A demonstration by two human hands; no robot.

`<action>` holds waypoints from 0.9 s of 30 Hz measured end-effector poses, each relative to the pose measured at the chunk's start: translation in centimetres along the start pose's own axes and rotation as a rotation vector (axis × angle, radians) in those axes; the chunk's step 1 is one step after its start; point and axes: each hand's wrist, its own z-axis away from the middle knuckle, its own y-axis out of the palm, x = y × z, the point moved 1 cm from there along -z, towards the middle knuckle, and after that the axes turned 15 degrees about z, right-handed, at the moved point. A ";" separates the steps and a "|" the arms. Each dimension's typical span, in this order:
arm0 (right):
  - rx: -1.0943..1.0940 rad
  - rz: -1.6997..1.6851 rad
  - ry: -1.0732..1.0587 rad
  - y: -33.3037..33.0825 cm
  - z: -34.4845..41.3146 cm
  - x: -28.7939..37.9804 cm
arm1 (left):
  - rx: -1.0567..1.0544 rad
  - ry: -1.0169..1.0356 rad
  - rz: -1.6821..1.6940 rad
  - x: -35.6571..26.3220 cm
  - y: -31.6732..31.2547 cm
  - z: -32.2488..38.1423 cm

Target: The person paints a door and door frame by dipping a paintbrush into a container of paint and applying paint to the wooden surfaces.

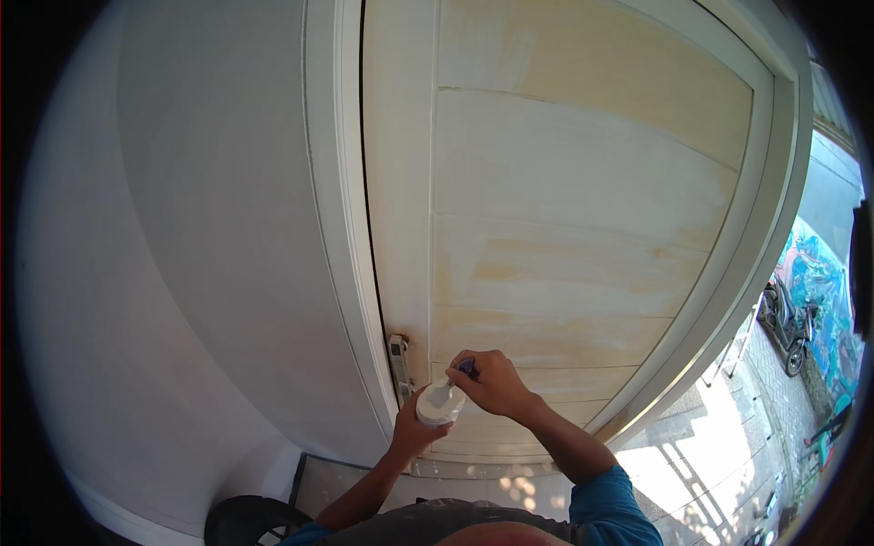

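Observation:
My left hand (412,426) holds a small round tub (437,422) of white paint from its side, close to the door handle. Between the fingers of my right hand (497,382) is the dark blue handle of what looks like a paintbrush (467,367). Its lower end dips into the tub and is coated in white, so its exact shape is hard to tell. In front of me stands a panelled door (573,170), cream with uneven strokes of white over its boards. Its metal lever handle and lock plate (398,355) sit at the left edge.
A white frame (328,170) surrounds the door, and a grey-white wall (218,205) fills the left. Below left is a black tyre-like round object (239,515). On the right, a ladder (741,341) and a motorcycle (785,327) stand on paving before a painted mural (823,280).

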 end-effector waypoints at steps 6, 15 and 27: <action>0.055 -0.020 0.084 0.0 -1.6 0.3 | 0.039 0.010 -0.012 -0.6 -0.8 -1.0; 0.014 -0.405 0.236 1.1 -2.2 -3.8 | 0.042 -0.006 0.026 0.7 -1.3 -2.4; -0.093 -0.842 0.431 1.9 -1.4 -7.2 | 0.060 -0.043 0.077 1.3 -2.5 -4.0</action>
